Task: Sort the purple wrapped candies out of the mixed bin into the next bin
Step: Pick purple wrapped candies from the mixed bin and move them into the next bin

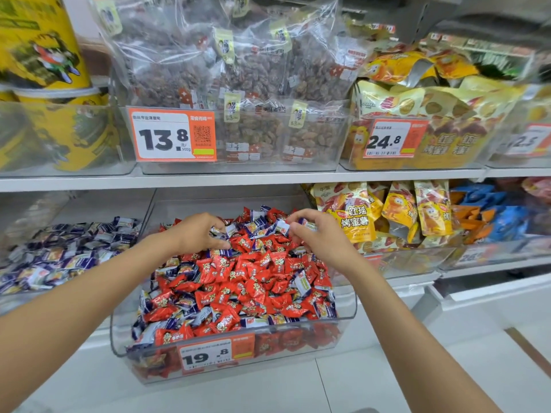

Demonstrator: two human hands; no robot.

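Purple candies mixed with red candies all through the mixed bin, thick at the near left corner and again at the far end; price tag on the near wall; heap piled about level with that low front rim, so likely to spill to the floor with any rough stirring. Further in, left hand dug into the pile, fingers curled down over purple wrappers, thumb opposite; impossible to tell whether closed on one. Just beside, right hand a little above the heap, fingers pinching one of the purple candies by its wrapper; a thin hold, probably easy to lose on the way across. Red and purple tightly interleaved under both hands; real chance of dragging a red one along by mistake. To the left, next bin, holding purple ones only by the look of it, parted from the mixed bin by a clear wall; a long reach for the right hand, with some risk of a drop short of that wall. Beyond, above the shelf, clear bags of dried fruit and yellow bags; well out of the way.
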